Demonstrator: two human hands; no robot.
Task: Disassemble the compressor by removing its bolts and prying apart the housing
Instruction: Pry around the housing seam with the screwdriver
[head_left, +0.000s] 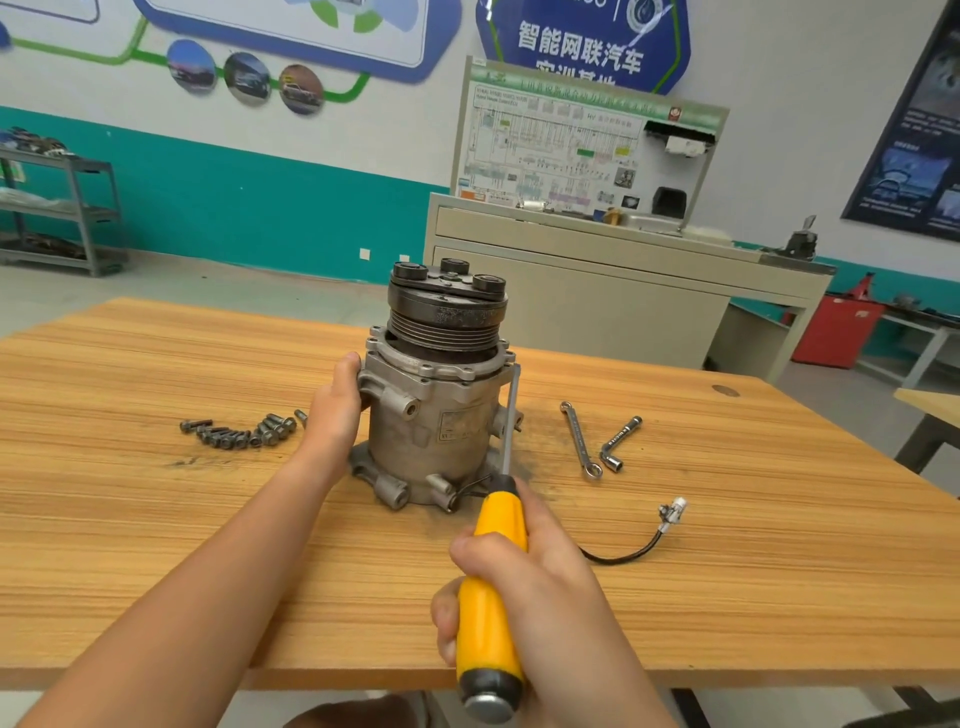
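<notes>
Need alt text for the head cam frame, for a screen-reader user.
A right hand grips a yellow-handled screwdriver, tip at the upper flange of an upright compressor that the left hand holds on a wooden table. Loose bolts lie left of it; a ring spanner and a socket wrench lie right.

Your wooden tabletop (779, 561) carries the compressor (436, 421), which stands upright with its side against your left fingers (347, 370). To the left of those fingers lies a loose cluster of dark bolts (236, 434). Beyond your right fingers (467, 552) and off to their right, a ring spanner (581, 439) and an L-shaped socket wrench (621, 441) lie near each other without touching. Just right of your right fingers a black cable (631, 552) curls across the wood and ends in a white connector (674, 512). Dark smudges mark the wood around the compressor's base.
</notes>
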